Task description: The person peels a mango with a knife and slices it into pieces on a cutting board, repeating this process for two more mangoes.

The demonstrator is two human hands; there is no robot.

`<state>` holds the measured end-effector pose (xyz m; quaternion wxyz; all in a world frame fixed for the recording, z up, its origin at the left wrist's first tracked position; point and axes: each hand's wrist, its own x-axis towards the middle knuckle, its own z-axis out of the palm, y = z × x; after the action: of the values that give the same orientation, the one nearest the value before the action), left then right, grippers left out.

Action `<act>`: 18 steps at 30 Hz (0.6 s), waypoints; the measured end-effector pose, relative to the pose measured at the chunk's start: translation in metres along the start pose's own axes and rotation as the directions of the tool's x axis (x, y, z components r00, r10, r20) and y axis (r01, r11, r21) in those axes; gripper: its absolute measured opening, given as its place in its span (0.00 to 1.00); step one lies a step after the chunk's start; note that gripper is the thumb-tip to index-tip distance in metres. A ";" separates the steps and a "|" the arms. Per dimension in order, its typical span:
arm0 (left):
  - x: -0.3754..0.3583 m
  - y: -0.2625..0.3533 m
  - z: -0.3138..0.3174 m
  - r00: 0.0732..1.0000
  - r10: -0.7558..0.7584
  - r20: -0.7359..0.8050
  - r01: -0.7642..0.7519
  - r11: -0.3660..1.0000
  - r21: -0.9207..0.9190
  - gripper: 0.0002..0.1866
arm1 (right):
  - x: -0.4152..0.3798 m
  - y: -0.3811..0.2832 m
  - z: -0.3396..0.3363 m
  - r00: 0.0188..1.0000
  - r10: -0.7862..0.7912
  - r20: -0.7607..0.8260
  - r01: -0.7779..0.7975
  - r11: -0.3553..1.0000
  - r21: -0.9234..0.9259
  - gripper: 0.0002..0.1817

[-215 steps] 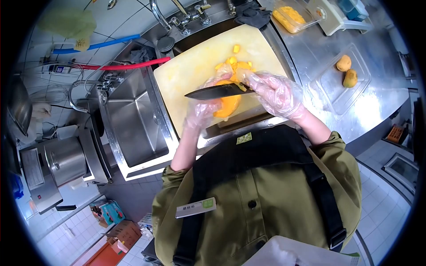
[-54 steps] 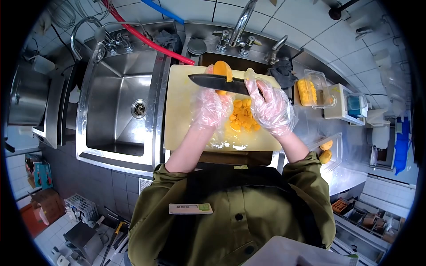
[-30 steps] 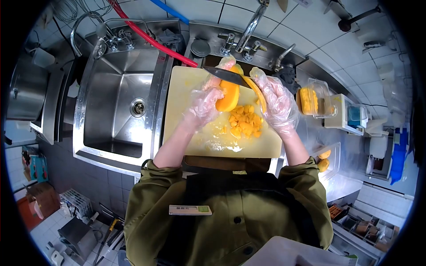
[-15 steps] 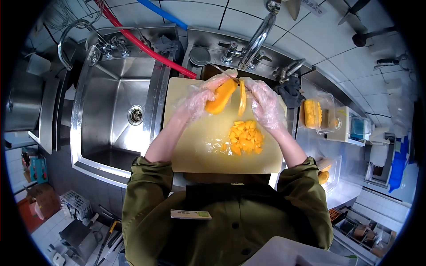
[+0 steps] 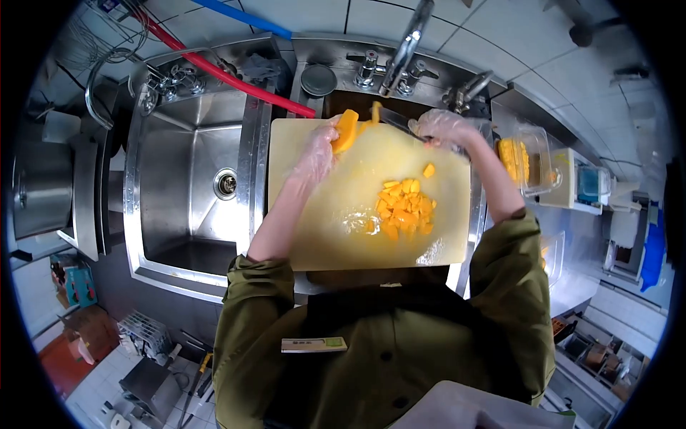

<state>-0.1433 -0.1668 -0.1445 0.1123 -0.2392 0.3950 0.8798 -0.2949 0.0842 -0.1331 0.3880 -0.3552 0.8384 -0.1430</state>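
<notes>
From here I see my left hand (image 5: 319, 154) pinching fruit (image 5: 346, 131) over the far edge of the board (image 5: 307, 229). My right hand (image 5: 446, 130) grips the knife (image 5: 398, 120).

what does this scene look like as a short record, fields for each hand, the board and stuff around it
left hand: gloved, grip closed on a large fruit piece
right hand: gloved, holding a knife, motion-blurred
near blade tip: yellow strip, contact unclear
cutting board: pile of cut fruit, one small piece apart from it
left of board: metal sink
right of board: clear container with yellow fruit
</notes>
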 end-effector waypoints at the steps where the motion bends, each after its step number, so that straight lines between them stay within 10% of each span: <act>1: 0.000 -0.004 -0.002 1.000 0.018 0.003 -0.018 1.000 0.025 0.27 | -0.006 -0.005 -0.006 0.962 0.265 0.066 -0.269 0.872 0.410 0.12; 3: 0.000 -0.011 -0.006 0.998 0.060 0.012 -0.060 0.996 0.073 0.26 | -0.014 0.009 -0.015 0.984 -0.174 -0.047 0.153 0.944 -0.292 0.11; 5: -0.007 -0.018 -0.006 0.995 0.085 0.045 -0.086 0.996 0.028 0.22 | -0.034 0.006 -0.022 0.991 -0.116 0.064 0.122 0.602 -0.789 0.14; 8: -0.011 -0.041 -0.011 0.998 0.059 0.012 -0.059 0.998 0.008 0.20 | -0.103 -0.108 -0.029 0.924 0.311 -0.224 -0.383 0.763 -0.521 0.17; 11: -0.027 -0.063 0.003 0.997 -0.039 -0.069 0.035 0.997 -0.069 0.17 | -0.117 -0.054 0.052 0.780 -0.304 -0.547 0.025 0.889 -0.458 0.20; 12: -0.033 -0.069 0.012 0.992 -0.078 -0.096 0.067 0.992 -0.109 0.16 | -0.139 -0.104 0.059 0.793 -0.200 -0.576 0.043 0.961 -0.274 0.20; 15: -0.063 -0.075 0.051 0.947 -0.271 -0.170 0.154 0.852 -0.501 0.14 | -0.152 -0.135 0.113 0.666 -0.326 -0.671 -0.126 0.838 -0.531 0.21; 18: -0.080 -0.088 0.065 0.982 -0.140 -0.124 0.074 0.901 -0.428 0.12 | -0.159 -0.131 0.140 0.580 -0.424 -0.696 -0.130 0.795 -0.592 0.22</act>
<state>-0.0624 -0.0610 -0.1228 0.0758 -0.3456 0.1891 0.9160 -0.0551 0.1095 -0.0706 -0.1751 -0.4252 0.8863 -0.0552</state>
